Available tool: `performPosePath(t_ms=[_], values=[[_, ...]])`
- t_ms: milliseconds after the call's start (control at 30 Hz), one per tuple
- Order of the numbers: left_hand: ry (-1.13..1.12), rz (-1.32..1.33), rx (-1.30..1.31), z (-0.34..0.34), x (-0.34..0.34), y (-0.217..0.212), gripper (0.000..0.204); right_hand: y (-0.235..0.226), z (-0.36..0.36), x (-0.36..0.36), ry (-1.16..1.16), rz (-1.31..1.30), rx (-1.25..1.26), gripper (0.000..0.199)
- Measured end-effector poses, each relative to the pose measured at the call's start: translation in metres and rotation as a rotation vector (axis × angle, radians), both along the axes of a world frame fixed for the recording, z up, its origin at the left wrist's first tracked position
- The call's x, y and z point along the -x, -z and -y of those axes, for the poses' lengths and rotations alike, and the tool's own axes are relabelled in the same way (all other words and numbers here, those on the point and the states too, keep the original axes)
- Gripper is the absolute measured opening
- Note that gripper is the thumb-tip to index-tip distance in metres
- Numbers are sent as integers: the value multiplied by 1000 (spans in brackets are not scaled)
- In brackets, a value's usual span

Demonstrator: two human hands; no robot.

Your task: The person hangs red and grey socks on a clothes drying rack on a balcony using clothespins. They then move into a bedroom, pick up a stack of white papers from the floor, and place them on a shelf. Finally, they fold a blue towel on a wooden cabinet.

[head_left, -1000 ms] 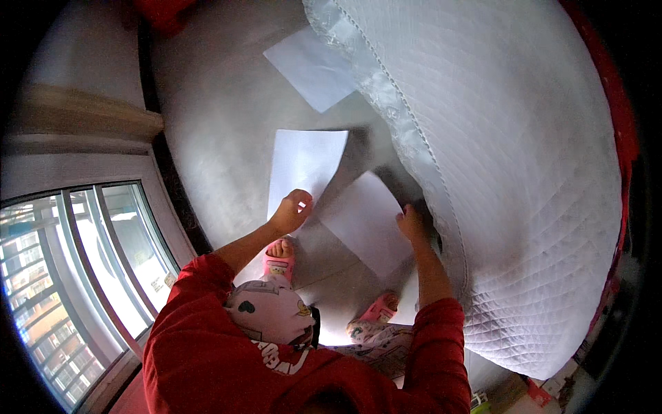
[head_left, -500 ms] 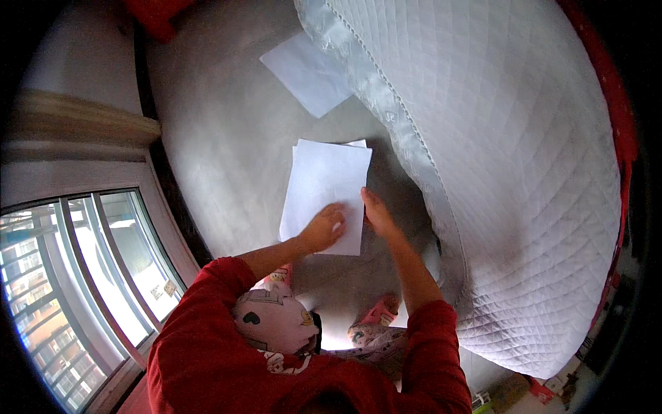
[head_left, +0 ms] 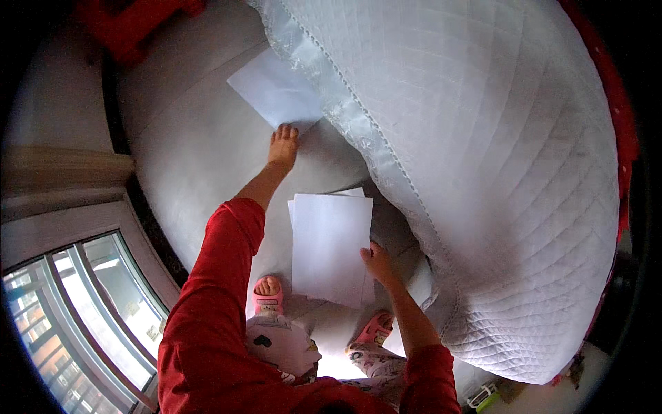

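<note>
Fingers (head_left: 283, 132) rest at one sheet (head_left: 276, 90), one paper stack (head_left: 331, 241).

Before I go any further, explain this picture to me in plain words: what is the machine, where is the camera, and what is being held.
There is no machine here, just a person working with two bare hands. The camera is worn on the head and looks down through a wide fisheye lens, which is why straight edges bend near the rim.

On the grey floor lies a loose pile of white sheets, its edges not quite lined up. Farther off is another white sheet, partly hidden by a quilted white cover.

The left hand reaches out, its fingers at the near edge of the farther sheet. The right hand is at the pile's right edge. Whether either hand really grips paper, I cannot tell.
</note>
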State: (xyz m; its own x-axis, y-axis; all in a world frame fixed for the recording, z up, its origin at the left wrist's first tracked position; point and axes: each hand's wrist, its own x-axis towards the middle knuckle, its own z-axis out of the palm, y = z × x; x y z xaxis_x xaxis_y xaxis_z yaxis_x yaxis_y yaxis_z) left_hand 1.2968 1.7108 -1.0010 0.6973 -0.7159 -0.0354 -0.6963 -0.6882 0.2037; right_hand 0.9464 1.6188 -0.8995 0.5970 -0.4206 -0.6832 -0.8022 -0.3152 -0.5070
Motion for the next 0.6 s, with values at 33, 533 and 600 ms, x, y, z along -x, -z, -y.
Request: performPosePath(t_ms=[33, 533, 600], values=[[-12, -63, -10, 1, -7, 0, 35, 0, -2, 3, 9, -15, -6, 35], [469, -193, 111, -53, 14, -86, 27, 58, 28, 36, 209, 263, 129, 34], [671, -426, 336, -77, 48, -130, 23, 53, 41, 36, 263, 360, 134, 34]])
